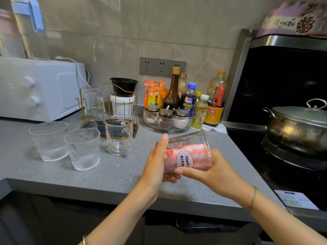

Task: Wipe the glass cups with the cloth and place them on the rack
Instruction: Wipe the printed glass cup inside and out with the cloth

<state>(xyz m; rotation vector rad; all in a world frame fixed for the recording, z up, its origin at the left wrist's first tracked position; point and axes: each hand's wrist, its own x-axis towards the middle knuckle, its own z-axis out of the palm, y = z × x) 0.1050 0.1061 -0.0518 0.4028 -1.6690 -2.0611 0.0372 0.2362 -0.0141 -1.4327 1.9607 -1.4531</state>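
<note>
A printed glass cup (192, 138) lies tilted on its side above the counter, held between both hands. My left hand (156, 163) grips its left end. My right hand (210, 172) holds its right, open end. A pink and white cloth (198, 156) fills the inside of the cup. The gold wire rack (123, 101) stands at the back with one glass (92, 100) upside down on it. Three ribbed glasses (82, 149) (48, 140) (86, 125) and a clear mug (119, 134) stand upright on the counter in front of the rack.
A white microwave (39, 89) stands at the back left. A round tray of spice jars (167, 119) and several bottles (215, 101) sit at the back middle. A pot (295, 128) rests on the black stove at right. The grey counter (115, 175) ends at a front edge below my hands.
</note>
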